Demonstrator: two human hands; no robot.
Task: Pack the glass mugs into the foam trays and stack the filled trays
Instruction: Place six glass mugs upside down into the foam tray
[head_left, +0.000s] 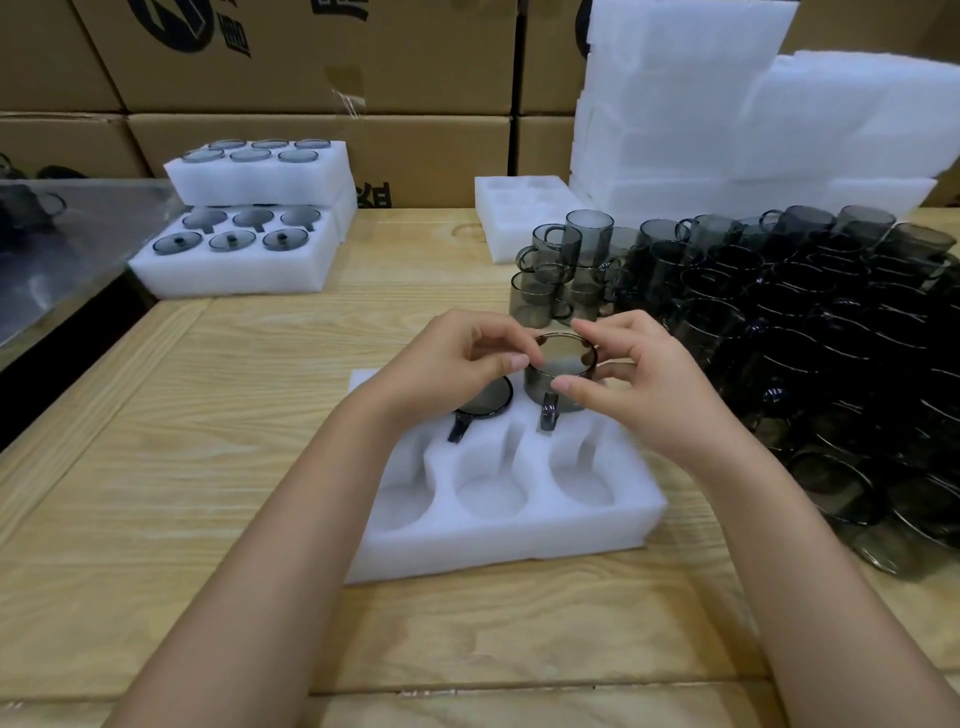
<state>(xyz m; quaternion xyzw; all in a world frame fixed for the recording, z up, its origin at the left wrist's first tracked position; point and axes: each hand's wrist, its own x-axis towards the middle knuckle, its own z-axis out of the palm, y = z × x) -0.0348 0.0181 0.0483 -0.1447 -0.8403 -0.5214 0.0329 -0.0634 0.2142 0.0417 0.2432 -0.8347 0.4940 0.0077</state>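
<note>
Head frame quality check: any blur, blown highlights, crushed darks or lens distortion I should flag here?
Head view: the left hand, right hand and the mug they hold are sharp, no motion blur; the foam stack is blown out to near-featureless white; the loose mugs at right merge into a dark mass; lines of the boxes and table bow from the wide lens; shadows are soft.

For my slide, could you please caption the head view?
Left hand and right hand hold a glass mug partly in the foam tray.
</note>
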